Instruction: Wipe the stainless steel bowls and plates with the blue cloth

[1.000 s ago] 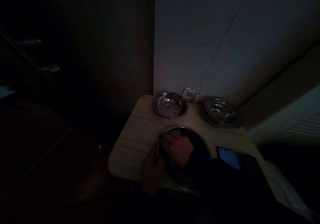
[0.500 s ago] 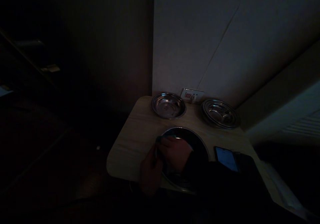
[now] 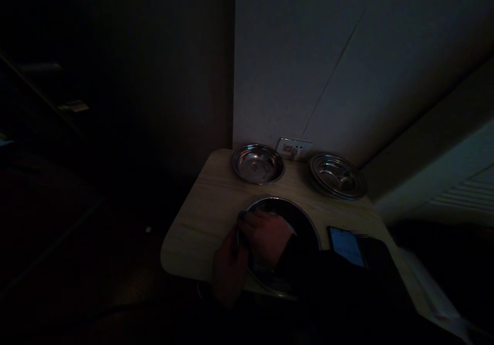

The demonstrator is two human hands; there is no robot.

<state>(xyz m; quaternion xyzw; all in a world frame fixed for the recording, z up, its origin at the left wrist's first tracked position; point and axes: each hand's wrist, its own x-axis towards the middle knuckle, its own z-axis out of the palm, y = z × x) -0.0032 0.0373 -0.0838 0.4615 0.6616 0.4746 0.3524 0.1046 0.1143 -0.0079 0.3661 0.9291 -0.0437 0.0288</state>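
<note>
In the dim light a round metal basin (image 3: 309, 221) stands on the table, its inside dark. My left hand (image 3: 229, 270) is closed around the basin's left rim, with the thumb on the inner side. My right hand (image 3: 268, 237) reaches over the basin and presses a blue-green cloth (image 3: 242, 215) against the same stretch of rim, close to the left fingers. Most of the cloth is hidden under the right hand, so its shape is hard to make out. The dark right sleeve covers the basin's lower right part.
A shallow steel bowl (image 3: 258, 165) sits at the back of the wooden table (image 3: 193, 232). Right of it is a stack of steel plates (image 3: 337, 176), the top one divided. A wall socket (image 3: 294, 148) with a plug is behind them. A lit phone (image 3: 346, 246) lies right.
The right hand and cloth have shifted slightly left and down along the basin's rim, and less cloth shows. The left hand keeps its hold. The whole view has drifted a little.
</note>
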